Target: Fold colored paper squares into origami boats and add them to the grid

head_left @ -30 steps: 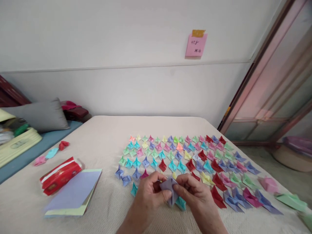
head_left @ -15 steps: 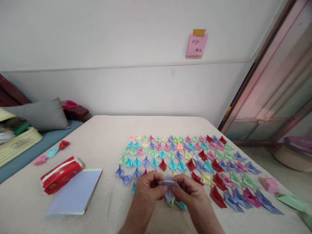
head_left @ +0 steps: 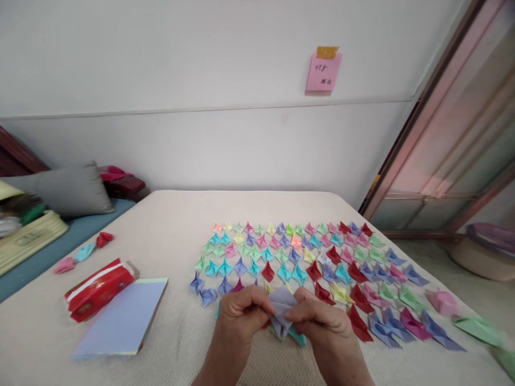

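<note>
A lilac piece of folded origami paper [head_left: 282,304] is held up between my two hands, just above the near rows of paper boats. My left hand [head_left: 245,316] pinches its left edge between thumb and fingers. On the opposite edge, my right hand [head_left: 324,320] has a matching pinch. The paper's upper flap stands raised, and its lower part narrows downward. Beneath it, a turquoise folded boat [head_left: 298,336] shows partly; other pieces there are hidden by my hands. Rows of small folded paper boats [head_left: 267,272] in many colours spread behind and to the right.
On the left lie a stack of lilac paper sheets [head_left: 123,317], a red shiny packet [head_left: 100,288] and several small folded pieces [head_left: 85,252]. A pink folded piece [head_left: 442,303] and green paper [head_left: 480,331] lie at right. A white wall [head_left: 241,150] bounds the table's far side.
The lilac paper's upper flap has been raised, showing a larger flat face. Both hands keep pinching it at nearly the same spot.
</note>
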`<state>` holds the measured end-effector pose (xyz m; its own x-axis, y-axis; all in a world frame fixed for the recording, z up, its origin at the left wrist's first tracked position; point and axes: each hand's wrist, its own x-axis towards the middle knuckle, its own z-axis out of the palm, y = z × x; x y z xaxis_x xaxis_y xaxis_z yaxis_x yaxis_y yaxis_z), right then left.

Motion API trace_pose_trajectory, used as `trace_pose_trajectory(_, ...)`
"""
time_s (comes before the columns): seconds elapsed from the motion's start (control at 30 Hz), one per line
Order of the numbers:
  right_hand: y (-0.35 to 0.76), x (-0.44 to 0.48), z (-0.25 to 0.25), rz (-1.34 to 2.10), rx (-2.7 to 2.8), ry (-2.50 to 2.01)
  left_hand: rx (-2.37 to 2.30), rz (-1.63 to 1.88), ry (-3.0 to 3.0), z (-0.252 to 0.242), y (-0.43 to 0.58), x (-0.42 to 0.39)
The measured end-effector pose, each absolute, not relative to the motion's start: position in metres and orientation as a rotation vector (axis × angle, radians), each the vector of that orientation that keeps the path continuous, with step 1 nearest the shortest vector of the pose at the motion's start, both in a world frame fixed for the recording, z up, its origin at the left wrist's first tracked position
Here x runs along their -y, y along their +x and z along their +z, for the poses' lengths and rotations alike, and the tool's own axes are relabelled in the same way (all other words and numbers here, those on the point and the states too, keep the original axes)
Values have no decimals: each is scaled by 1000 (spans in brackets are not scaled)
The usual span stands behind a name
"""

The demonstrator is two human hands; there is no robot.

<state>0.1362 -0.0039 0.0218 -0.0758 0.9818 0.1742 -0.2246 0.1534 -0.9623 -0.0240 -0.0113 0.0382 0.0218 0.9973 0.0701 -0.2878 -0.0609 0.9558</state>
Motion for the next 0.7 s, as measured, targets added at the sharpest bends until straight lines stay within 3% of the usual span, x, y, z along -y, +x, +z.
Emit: trace_pose_trajectory(0.7, 141, 0, 29, 1215, 1417, -978, -1022, 1280, 993, 33, -26, 8)
